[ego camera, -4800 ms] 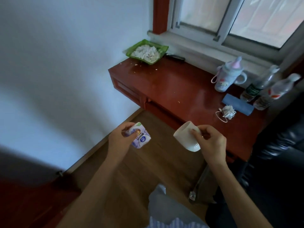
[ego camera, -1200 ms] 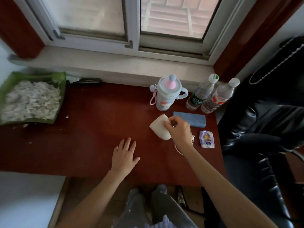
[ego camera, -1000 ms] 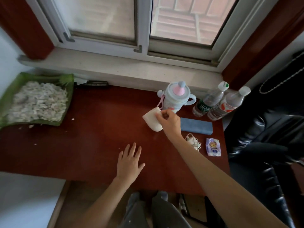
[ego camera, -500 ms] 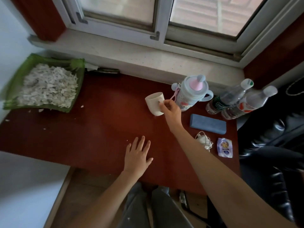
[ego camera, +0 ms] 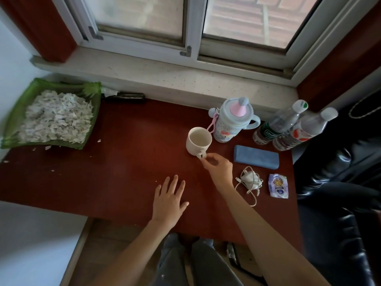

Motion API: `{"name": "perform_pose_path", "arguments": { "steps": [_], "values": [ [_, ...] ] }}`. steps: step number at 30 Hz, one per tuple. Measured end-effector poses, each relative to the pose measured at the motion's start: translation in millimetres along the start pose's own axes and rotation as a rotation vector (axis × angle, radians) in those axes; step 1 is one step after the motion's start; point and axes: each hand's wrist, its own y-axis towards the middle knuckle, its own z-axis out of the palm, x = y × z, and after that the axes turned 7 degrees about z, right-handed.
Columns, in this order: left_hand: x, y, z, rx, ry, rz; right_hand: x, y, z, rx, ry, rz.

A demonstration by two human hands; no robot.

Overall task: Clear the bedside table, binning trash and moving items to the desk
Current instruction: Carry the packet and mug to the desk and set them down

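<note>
Right hand point(ego camera: 219, 169): fingertips pinch the mug point(ego camera: 198, 140) handle; mug upright on the desk point(ego camera: 123, 162).
Left hand point(ego camera: 169, 200): flat on desk, fingers spread, holding nothing.
Writing: green-label bottle point(ego camera: 277, 125), beyond the right fingers, text too blurred to read.

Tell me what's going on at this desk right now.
A person is setting a white mug upright on the red desk, beside a child's sippy bottle. Their right hand pinches the mug's handle, while the left hand rests flat on the desk. A small snack packet lies near a coiled charger.
</note>
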Motion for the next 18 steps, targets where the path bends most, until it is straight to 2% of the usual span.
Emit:
{"name": "perform_pose_path", "arguments": {
  "steps": [9,18],
  "values": [
    [0,1,1,0.0,-0.013,-0.011,-10,-13,8,0.008,0.027,0.009],
    [1,2,1,0.01,-0.007,-0.009,-5,-8,27,-0.076,0.114,0.107]
  ]
}}
